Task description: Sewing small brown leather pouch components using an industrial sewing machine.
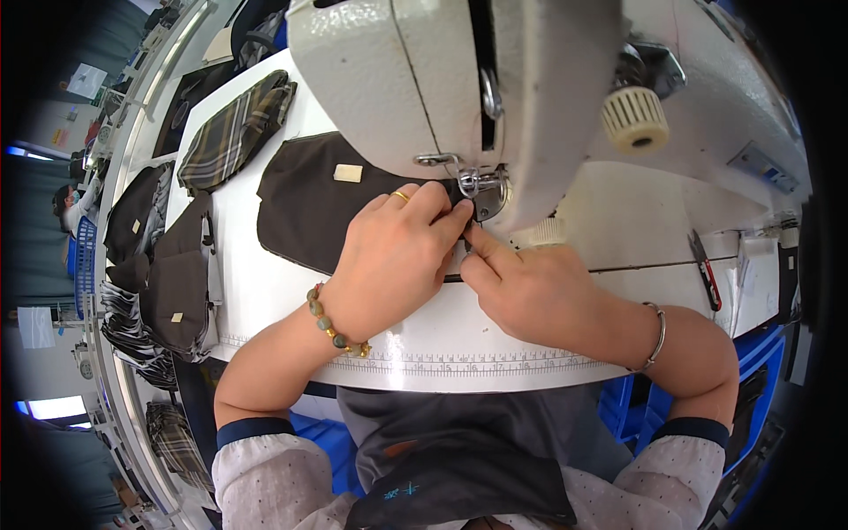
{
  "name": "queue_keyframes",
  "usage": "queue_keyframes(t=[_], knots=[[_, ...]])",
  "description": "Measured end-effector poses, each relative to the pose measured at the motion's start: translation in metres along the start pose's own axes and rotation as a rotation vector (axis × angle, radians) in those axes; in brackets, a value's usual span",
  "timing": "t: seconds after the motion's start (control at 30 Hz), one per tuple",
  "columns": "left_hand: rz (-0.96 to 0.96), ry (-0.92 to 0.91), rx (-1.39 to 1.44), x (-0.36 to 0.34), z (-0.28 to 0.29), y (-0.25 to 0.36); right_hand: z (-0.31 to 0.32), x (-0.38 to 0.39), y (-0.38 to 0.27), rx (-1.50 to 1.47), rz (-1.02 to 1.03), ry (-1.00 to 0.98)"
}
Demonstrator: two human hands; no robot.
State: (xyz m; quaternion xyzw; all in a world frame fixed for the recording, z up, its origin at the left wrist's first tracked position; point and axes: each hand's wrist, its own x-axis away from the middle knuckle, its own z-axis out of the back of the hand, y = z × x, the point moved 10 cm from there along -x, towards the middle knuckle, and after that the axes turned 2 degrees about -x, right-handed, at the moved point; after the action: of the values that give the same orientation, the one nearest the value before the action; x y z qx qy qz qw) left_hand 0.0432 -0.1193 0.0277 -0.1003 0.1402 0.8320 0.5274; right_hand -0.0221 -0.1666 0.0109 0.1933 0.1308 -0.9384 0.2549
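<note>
A dark brown cut fabric piece (300,208) with a small cream sticker (348,173) lies flat on the white table, its right end under the sewing machine's head (397,79). My left hand (402,238) rests over that end, fingers bent and pinching the fabric edge close to the presser foot (481,184). Just right of it, my right hand (521,278) pinches the same edge between thumb and forefinger. The fingertips of both hands nearly meet beside the needle area. What exactly lies between them is mostly hidden.
Plaid fabric (237,132) and stacked dark pieces (177,287) lie at the left. Red-handled thread snips (705,272) rest at the right, near papers (755,274). A printed ruler (442,364) runs along the table's front edge. Blue crates (760,371) stand below right.
</note>
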Motion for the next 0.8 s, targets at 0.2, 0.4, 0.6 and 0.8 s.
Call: queue_keyframes(t=[0.2, 0.4, 0.6, 0.8], knots=[[0.080, -0.090, 0.294, -0.002, 0.020, -0.042, 0.002, -0.002, 0.001, 0.028, -0.004, 0.018], [0.189, -0.294, -0.428, 0.030, 0.000, -0.029, 0.004, -0.005, 0.014, -0.162, -0.060, -0.001], [0.195, -0.431, -0.361, 0.022, 0.011, -0.013, 0.011, 0.001, 0.020, -0.295, -0.079, 0.100], [0.200, -0.266, 0.427, 0.012, -0.012, -0.049, 0.007, 0.000, 0.025, -0.431, -0.195, -0.025]])
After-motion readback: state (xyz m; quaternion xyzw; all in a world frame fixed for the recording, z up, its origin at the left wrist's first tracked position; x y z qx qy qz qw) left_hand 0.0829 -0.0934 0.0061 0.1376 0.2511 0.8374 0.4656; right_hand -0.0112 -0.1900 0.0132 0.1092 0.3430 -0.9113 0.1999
